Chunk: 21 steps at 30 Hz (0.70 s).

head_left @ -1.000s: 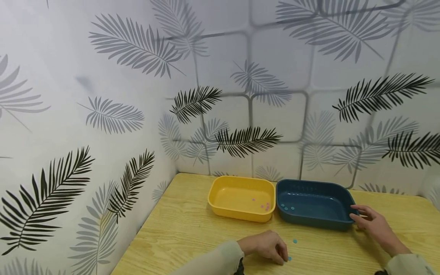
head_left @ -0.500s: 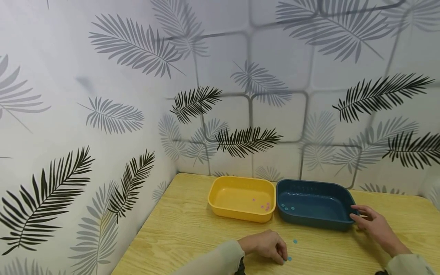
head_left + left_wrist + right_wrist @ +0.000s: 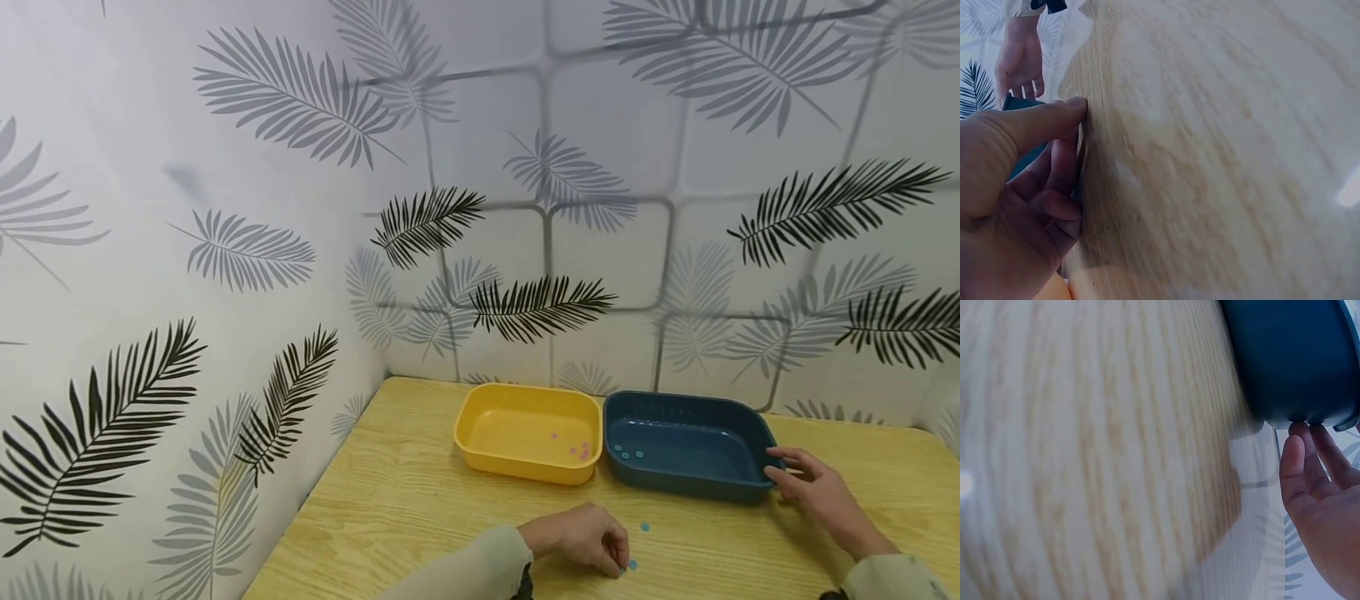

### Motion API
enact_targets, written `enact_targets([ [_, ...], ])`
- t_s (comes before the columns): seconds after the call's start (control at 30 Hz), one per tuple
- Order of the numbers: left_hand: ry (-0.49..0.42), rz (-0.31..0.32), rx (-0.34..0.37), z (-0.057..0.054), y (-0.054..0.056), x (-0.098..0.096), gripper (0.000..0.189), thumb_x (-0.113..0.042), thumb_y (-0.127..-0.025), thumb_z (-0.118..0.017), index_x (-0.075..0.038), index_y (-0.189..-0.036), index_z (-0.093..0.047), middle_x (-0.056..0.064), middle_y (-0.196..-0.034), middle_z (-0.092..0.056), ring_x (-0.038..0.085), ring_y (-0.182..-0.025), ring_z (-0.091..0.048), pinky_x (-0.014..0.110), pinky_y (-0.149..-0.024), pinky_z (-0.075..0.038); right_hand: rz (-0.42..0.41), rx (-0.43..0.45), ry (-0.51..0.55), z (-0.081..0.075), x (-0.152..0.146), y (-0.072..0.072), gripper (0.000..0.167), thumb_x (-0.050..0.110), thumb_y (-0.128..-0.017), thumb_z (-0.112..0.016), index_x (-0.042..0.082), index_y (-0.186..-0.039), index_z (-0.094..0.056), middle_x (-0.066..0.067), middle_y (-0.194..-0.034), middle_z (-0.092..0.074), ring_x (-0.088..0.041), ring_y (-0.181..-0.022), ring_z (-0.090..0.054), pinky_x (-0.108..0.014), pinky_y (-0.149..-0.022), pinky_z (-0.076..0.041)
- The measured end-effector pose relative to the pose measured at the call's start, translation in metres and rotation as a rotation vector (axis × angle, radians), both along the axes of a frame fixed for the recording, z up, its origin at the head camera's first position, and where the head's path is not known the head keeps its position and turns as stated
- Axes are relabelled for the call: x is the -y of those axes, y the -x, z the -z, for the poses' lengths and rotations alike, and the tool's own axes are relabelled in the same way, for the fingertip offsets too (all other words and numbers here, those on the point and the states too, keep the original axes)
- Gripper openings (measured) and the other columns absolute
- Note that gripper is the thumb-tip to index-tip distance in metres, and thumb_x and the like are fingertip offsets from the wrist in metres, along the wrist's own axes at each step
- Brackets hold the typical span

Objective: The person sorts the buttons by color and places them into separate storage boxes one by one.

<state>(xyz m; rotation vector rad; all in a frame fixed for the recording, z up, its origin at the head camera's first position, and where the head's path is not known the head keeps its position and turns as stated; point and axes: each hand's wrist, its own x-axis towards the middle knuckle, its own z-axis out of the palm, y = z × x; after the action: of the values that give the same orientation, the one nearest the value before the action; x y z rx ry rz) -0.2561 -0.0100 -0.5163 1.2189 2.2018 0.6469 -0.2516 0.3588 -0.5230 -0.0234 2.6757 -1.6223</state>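
Observation:
My left hand (image 3: pixel 581 537) is low over the table, thumb and fingers curled together, with a small blue button-like disc (image 3: pixel 622 572) at the fingertips. In the left wrist view the thumb (image 3: pixel 1054 122) lies along the table's surface and the disc is hidden. A second blue disc (image 3: pixel 633 564) lies just right of those fingertips, and a third blue disc (image 3: pixel 645 527) lies farther back. My right hand (image 3: pixel 821 500) touches the right end of the dark blue basin (image 3: pixel 690 483); in the right wrist view its fairly straight fingers (image 3: pixel 1329 450) rest against the basin's end wall.
A yellow basin (image 3: pixel 517 468) stands against the blue basin's left side, with several small pink discs (image 3: pixel 584 451) in it. A few blue discs (image 3: pixel 625 456) lie inside the blue basin's left end. The wooden table (image 3: pixel 390 483) meets a leaf-patterned wall (image 3: pixel 510 250) behind.
The blue disc at the left fingertips shifts slightly. Both hands and both basins stay in place.

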Motion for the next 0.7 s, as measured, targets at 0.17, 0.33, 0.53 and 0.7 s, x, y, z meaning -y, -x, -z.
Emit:
enact_targets([
  [0.17, 0.001, 0.021, -0.028, -0.0002, -0.0005, -0.0003, 0.005, -0.007, -0.084, -0.072, -0.010, -0.087, -0.070, -0.015, -0.074, -0.062, -0.008, -0.065, -0.053, 0.009, -0.061, -0.046, -0.004, 0.005, 0.011, -0.0005, -0.0014, -0.0002, 0.060, 0.036, -0.097, -0.053, -0.006, -0.138, -0.037, -0.039, -0.136, -0.028, -0.002, -0.082, -0.060, -0.032, -0.071, -0.053],
  [0.33, -0.006, 0.031, -0.004, 0.0008, 0.0005, 0.0006, 0.004, -0.007, -0.085, -0.070, -0.010, -0.088, -0.069, -0.015, -0.073, -0.061, -0.006, -0.063, -0.052, 0.011, -0.059, -0.046, -0.009, 0.001, 0.017, 0.0001, -0.0022, -0.0002, 0.059, 0.036, -0.097, -0.053, -0.005, -0.137, -0.039, -0.039, -0.136, -0.029, 0.000, -0.082, -0.059, -0.033, -0.071, -0.053],
  [0.53, -0.066, -0.079, 0.185, -0.0001, 0.0030, 0.0024, 0.004, -0.003, -0.086, -0.068, -0.007, -0.087, -0.068, -0.009, -0.074, -0.062, -0.001, -0.064, -0.053, 0.014, -0.060, -0.047, -0.013, -0.002, 0.011, 0.0020, -0.0022, 0.0010, 0.060, 0.035, -0.097, -0.053, -0.007, -0.137, -0.038, -0.040, -0.136, -0.029, 0.004, -0.082, -0.057, -0.033, -0.071, -0.054],
  [0.7, -0.150, -0.166, 0.282, -0.0075, 0.0081, 0.0032, 0.003, 0.000, -0.087, -0.066, -0.003, -0.089, -0.066, -0.005, -0.077, -0.063, 0.001, -0.065, -0.053, 0.016, -0.058, -0.046, -0.013, 0.002, 0.011, 0.0035, -0.0033, 0.0017, 0.059, 0.035, -0.098, -0.052, -0.006, -0.137, -0.038, -0.040, -0.137, -0.028, 0.006, -0.083, -0.056, -0.033, -0.071, -0.053],
])
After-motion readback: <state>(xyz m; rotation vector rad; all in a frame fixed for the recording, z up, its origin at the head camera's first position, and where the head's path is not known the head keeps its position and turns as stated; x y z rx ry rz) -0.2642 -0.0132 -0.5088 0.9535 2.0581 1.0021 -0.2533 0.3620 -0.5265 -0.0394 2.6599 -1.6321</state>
